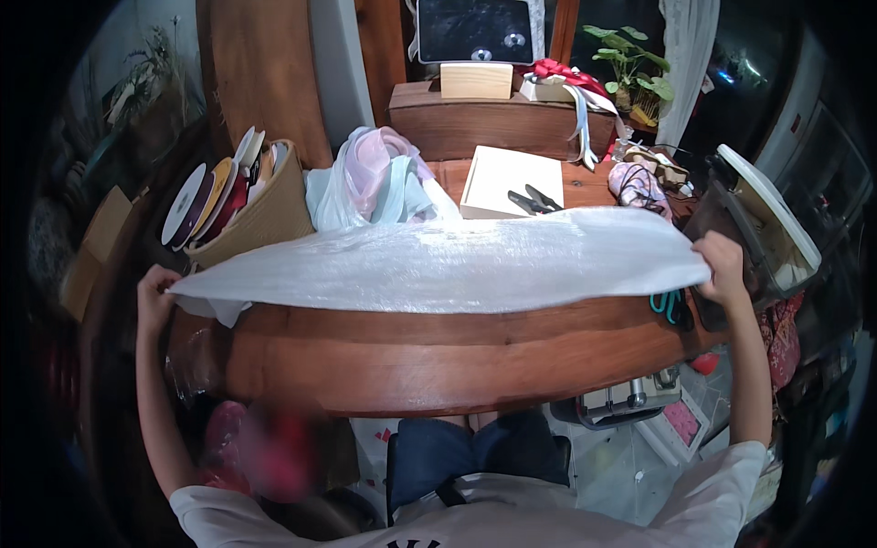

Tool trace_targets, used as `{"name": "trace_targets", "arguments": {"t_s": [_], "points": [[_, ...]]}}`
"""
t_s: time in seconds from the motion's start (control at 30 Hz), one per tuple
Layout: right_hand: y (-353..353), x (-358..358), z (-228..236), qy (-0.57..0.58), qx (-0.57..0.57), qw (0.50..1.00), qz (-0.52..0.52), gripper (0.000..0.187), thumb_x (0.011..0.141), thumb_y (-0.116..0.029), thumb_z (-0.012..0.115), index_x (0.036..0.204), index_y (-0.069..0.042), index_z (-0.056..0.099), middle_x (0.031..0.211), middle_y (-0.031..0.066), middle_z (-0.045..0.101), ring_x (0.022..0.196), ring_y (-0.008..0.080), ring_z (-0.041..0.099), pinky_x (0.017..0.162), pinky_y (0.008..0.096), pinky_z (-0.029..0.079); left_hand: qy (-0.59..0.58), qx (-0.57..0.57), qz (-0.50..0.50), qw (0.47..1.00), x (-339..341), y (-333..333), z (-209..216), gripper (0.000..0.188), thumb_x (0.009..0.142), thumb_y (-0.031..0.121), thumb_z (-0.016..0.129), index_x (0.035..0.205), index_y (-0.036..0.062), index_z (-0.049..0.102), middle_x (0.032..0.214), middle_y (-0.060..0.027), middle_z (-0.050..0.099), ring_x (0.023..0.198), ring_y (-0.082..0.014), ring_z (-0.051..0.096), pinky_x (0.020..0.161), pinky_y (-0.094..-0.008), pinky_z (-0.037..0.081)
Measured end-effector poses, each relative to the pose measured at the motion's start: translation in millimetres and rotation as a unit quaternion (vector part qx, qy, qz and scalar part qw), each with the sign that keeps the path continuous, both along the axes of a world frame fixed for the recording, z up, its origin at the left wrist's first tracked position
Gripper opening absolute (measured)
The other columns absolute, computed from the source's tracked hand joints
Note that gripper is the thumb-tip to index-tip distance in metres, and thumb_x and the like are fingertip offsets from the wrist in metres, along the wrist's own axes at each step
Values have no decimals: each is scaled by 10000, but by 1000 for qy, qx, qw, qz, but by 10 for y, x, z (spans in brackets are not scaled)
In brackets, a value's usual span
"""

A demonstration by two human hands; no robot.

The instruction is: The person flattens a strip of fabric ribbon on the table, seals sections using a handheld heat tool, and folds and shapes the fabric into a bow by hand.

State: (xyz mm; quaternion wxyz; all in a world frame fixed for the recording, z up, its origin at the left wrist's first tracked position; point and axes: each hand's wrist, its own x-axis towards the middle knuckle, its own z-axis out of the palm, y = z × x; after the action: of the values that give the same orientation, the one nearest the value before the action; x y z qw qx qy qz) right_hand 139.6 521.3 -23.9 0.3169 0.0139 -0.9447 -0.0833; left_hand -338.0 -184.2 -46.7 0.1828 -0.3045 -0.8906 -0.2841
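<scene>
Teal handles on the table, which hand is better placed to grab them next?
Probably the right hand: it's close to the teal handles, though gripping the white sheet. The left hand holds the sheet's opposite end, farther away.

Cloth [438,265]: white, faint silvery sheen, fine crinkle texture. Table [393,361]: reddish brown, darker wood grain. Far left: basket [288,196] tan, weave pattern; spools [219,187] in it white, yellow, purple, dark red. Heap [388,178] right of that: pale lilac plus pale blue-green. Far middle: box [513,169] cream, clippers [537,200] on it black. Block [475,82] behind: light wood tone. Far right: ribbons [559,72] bright red, plant [630,59] green, curtain [687,73] white. Right: bin [751,242] grey, lid [772,196] white; scissors handles [668,305] teal. Near: shorts [427,466] dark blue, shirt [548,516] off-white, black print.
</scene>
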Motion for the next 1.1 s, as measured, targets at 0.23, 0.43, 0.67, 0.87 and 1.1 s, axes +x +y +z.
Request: {"name": "trace_targets", "arguments": {"t_s": [0.23,0.43,0.67,0.87,1.1], "points": [[-13,162,-907,-90,-7,995,-41,255,568,-73,605,818,-46,564,683,123,497,630,334,540,552,418,431,-130,229,62,963,144,-251,-1155,84,790,-35,571,839,-11,635,805,-26,604,657,-83,518,587,-212,413],[-111,251,-1127,-146,-130,975,-101,249,611,-24,620,856,-41,580,769,122,598,705,317,598,608,389,478,-204,287,73,933,214,-253,-1345,214,834,-44,503,975,8,655,776,-13,633,492,-35,462,409,-179,329],[-164,447,-953,-205,-356,893,-183,136,702,-3,616,828,8,666,756,127,646,727,222,647,634,301,488,-210,345,64,913,57,-407,-1091,158,876,27,574,1023,3,625,880,-45,658,720,-75,592,590,-196,473],[-343,575,-530,-48,-431,899,-56,239,751,36,538,954,29,663,895,75,576,833,159,567,742,240,435,-168,401,18,900,-12,-936,-741,265,916,84,563,1164,-6,577,1004,-64,636,883,-127,612,772,-251,504],[-293,647,-132,72,-545,833,-62,190,808,19,501,965,2,608,824,-26,553,735,50,517,650,189,401,-132,276,49,951,-113,-945,-150,254,924,103,534,1146,2,605,987,-25,635,891,-89,583,792,-216,453]]}}
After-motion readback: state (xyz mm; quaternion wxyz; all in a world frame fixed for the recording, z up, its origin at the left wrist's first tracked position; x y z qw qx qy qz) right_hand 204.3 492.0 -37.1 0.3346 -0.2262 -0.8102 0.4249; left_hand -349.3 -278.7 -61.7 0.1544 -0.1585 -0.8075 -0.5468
